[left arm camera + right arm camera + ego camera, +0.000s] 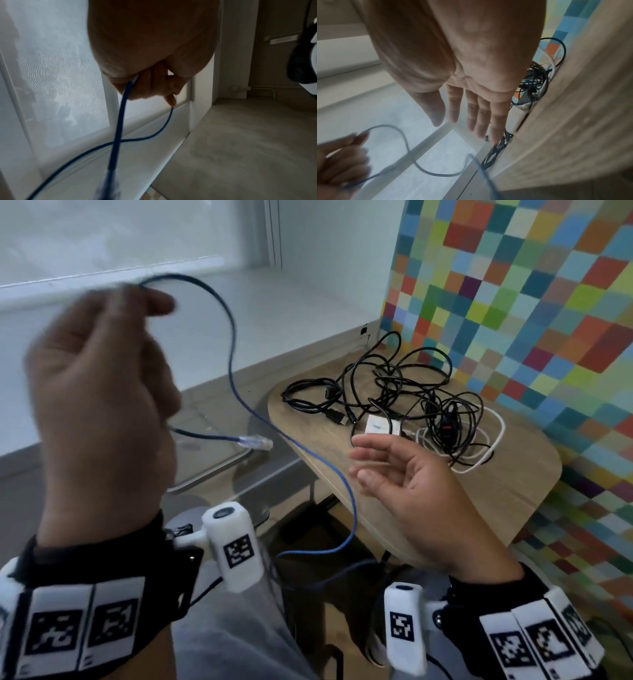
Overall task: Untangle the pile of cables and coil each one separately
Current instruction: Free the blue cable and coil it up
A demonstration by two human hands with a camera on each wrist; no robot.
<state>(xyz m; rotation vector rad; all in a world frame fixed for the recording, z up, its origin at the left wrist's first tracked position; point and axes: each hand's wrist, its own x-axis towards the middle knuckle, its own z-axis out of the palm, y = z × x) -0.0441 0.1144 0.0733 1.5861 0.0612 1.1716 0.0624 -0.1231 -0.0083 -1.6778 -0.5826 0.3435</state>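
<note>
Left hand grips blue cable aloft; right hand empty.

The left hand [99, 392], raised at the left of the frame, holds the thin blue network cable [233, 344] in curled fingers; its clear plastic plug [255, 442] hangs just beside the hand, the remainder looping downward. The right hand [407, 491], centre right, is spread with relaxed fingers, holding nothing. A tangled pile of black and white cables [404, 402] lies on the rounded wooden bench [513, 484], upper right.

Blue cable [234, 344] runs hidden through blurred left hand [99, 392]
</note>
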